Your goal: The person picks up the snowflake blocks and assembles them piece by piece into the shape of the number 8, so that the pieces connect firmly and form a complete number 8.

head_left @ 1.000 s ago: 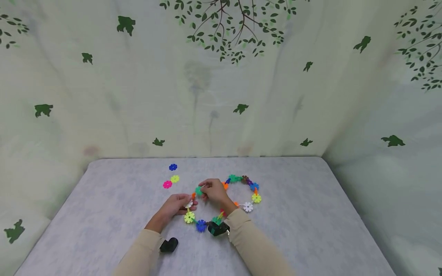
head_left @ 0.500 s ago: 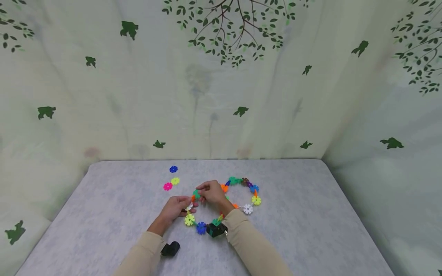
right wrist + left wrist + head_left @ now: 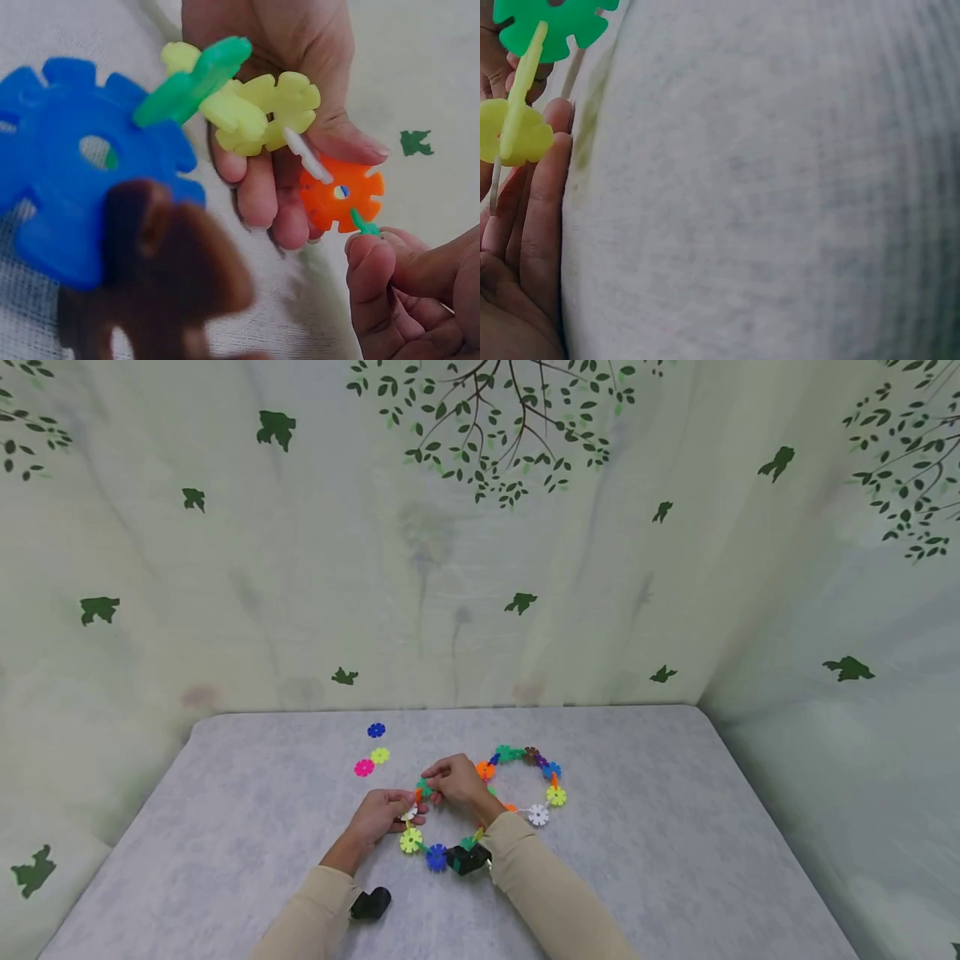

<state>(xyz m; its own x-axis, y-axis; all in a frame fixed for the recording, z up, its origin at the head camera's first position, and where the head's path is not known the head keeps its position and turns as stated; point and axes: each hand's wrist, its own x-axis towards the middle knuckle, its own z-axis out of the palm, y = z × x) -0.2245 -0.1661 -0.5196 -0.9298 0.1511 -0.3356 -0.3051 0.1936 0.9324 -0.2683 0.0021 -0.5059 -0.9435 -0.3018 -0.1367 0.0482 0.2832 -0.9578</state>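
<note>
A chain of slotted plastic flower discs curves between the two hands. My left hand [image 3: 377,814] grips the chain near its open end, its thumb on an orange disc [image 3: 330,196] beside a thin white disc [image 3: 306,155]. My right hand [image 3: 459,783] pinches a green disc [image 3: 363,223] between thumb and finger, its edge right at the orange disc's rim. Further along the chain come a yellow disc [image 3: 411,840] and a blue disc [image 3: 437,857]. Close to the right wrist camera, a brown disc [image 3: 172,262] overlaps the blue one. The right forearm hides part of the chain.
A joined ring of discs, with a white disc [image 3: 538,815] and a brown disc [image 3: 531,755], lies right of the hands. Loose blue [image 3: 377,730], yellow [image 3: 380,756] and pink discs [image 3: 363,767] lie at the back left of the cloth-covered table [image 3: 675,860].
My right hand has moved slightly left and nearer with the green disc, closer to the left hand. The left hand still grips the chain; the loose discs stay put.
</note>
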